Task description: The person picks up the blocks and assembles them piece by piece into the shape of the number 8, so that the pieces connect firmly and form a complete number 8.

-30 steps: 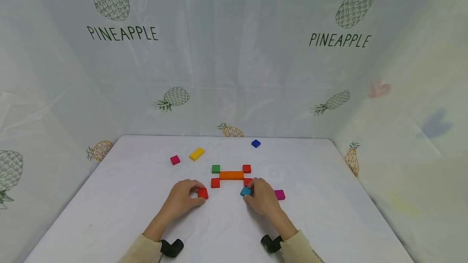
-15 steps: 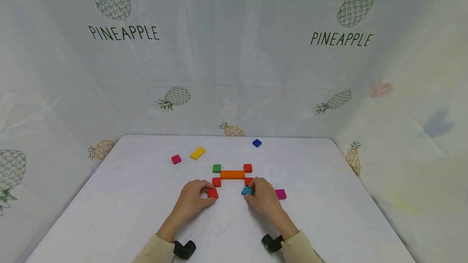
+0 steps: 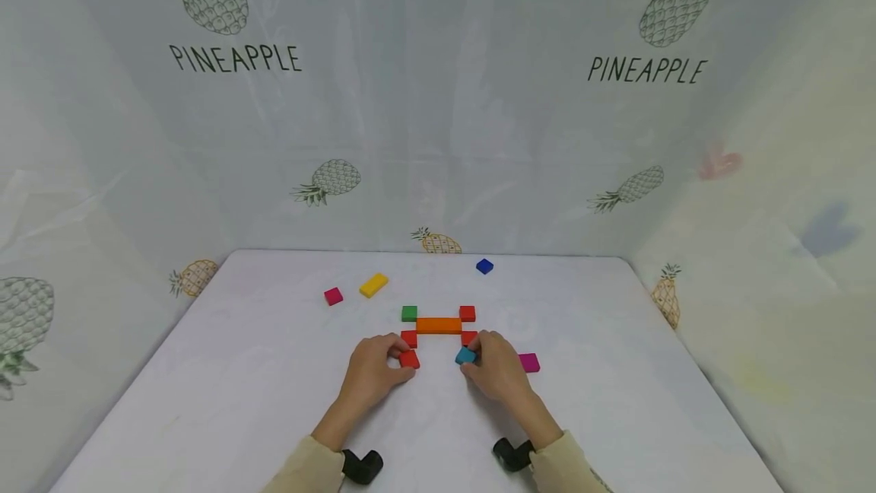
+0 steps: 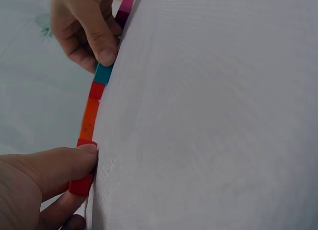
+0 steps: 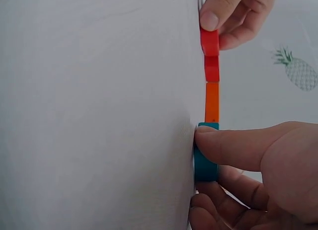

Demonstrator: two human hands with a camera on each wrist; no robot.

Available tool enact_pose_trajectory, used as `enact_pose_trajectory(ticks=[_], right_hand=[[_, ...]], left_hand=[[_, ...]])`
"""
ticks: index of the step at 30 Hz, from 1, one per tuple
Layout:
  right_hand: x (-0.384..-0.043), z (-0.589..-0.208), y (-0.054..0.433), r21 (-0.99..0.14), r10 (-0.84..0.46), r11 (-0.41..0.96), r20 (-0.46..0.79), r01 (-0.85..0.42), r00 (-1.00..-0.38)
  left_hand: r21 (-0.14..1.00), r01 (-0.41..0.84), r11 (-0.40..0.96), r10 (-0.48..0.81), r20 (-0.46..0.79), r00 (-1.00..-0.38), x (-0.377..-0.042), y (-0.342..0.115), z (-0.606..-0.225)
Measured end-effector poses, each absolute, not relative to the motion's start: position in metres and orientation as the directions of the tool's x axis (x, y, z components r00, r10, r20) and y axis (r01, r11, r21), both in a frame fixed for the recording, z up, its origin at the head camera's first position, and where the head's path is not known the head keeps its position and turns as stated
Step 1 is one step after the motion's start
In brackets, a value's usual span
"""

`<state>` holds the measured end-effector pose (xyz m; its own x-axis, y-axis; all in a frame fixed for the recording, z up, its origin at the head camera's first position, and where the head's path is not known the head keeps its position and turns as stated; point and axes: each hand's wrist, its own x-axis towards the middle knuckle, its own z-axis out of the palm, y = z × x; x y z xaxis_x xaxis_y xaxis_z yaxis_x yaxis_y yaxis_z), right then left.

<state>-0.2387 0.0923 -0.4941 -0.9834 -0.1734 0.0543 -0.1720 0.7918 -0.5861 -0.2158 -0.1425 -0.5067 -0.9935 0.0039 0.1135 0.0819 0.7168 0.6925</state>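
My left hand (image 3: 372, 371) pinches a red block (image 3: 410, 358) between thumb and fingers, just in front of the near-left red block (image 3: 408, 338). Opposite it, my right hand (image 3: 501, 367) grips a teal block (image 3: 465, 355) close to the near-right red block (image 3: 468, 338), which it partly covers. Behind both hands a long orange block (image 3: 439, 326) lies crosswise, with a green block (image 3: 409, 313) at its far-left corner and another red block (image 3: 468, 313) at its far-right corner. In the left wrist view the thumb presses on the held red block (image 4: 81, 184).
A magenta block (image 3: 529, 362) lies right of the right hand, partly hidden. Farther back are a crimson block (image 3: 333, 296), a yellow block (image 3: 373, 285) and a dark blue block (image 3: 484, 266). A pineapple-print curtain (image 3: 438, 120) surrounds the white table (image 3: 226, 402).
My left hand has slid the red block rightward, up to the near-left red block. The right hand has stayed in place with the teal block. The head view has shifted slightly.
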Motion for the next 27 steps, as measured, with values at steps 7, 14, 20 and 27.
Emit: enact_pose_trajectory(ticks=[7,14,20,27], right_hand=[[-0.2404,-0.4955,0.0931,-0.591,-0.171,0.789,0.053,-0.169,-0.984],[-0.2425,-0.4976,0.0941,-0.586,-0.172,0.792,0.052,-0.170,-0.984],[-0.2421,-0.4973,0.0947,-0.589,-0.180,0.789,0.053,-0.177,-0.982],[-0.2399,-0.4962,0.0948,-0.590,-0.180,0.787,0.056,-0.177,-0.982]], left_hand=[[0.680,0.065,0.730,-0.024,0.121,-0.992,-0.2178,-0.1373,-0.5096],[0.682,0.046,0.730,-0.057,0.127,-0.990,-0.2185,-0.1342,-0.5102],[0.672,0.048,0.739,-0.068,0.145,-0.987,-0.2187,-0.1324,-0.5126],[0.663,0.058,0.747,-0.055,0.148,-0.987,-0.2182,-0.1330,-0.5154]])
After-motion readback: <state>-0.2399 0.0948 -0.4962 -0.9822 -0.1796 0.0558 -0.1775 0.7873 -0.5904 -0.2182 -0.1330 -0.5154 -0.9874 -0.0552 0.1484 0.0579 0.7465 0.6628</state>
